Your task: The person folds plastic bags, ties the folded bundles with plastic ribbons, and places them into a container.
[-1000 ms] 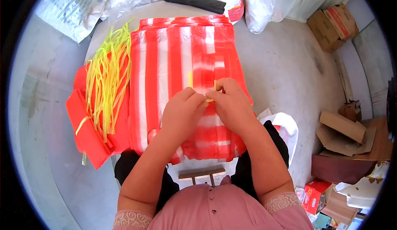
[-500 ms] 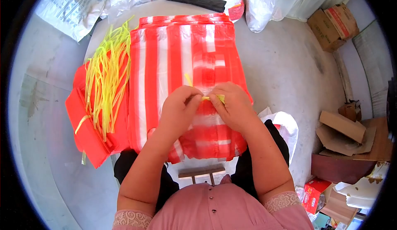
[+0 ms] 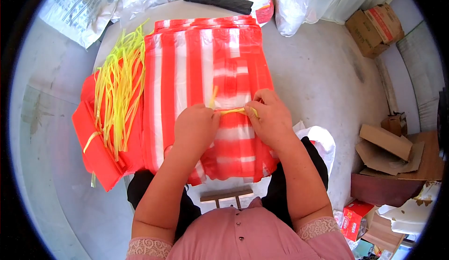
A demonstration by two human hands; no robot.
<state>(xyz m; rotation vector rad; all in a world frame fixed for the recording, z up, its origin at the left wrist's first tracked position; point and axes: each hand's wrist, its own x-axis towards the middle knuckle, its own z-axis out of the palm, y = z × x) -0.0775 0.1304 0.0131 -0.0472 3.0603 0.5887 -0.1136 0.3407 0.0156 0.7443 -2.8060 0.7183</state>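
Observation:
A yellow plastic strip (image 3: 230, 111) runs across a folded bundle of red-and-white striped plastic bags (image 3: 234, 136). My left hand (image 3: 197, 123) pinches the strip at its left side, and one loose end sticks up beside the fingers. On the right, my right hand (image 3: 267, 115) is closed on the other part of the strip between thumb and fingers. Under the bundle lies a wide stack of striped bags (image 3: 182, 63). Whether the strip is knotted cannot be made out.
Many loose yellow strips (image 3: 117, 96) drape over red folded bags (image 3: 100, 152) at the left. A black roll (image 3: 217, 1) and white sacks (image 3: 292, 7) lie at the back. Cardboard boxes (image 3: 374, 28) stand at the right, with an open carton (image 3: 390, 150) nearer.
My hands have moved apart, my left hand shifting left and down. The strip between them is now drawn out straight across the bundle.

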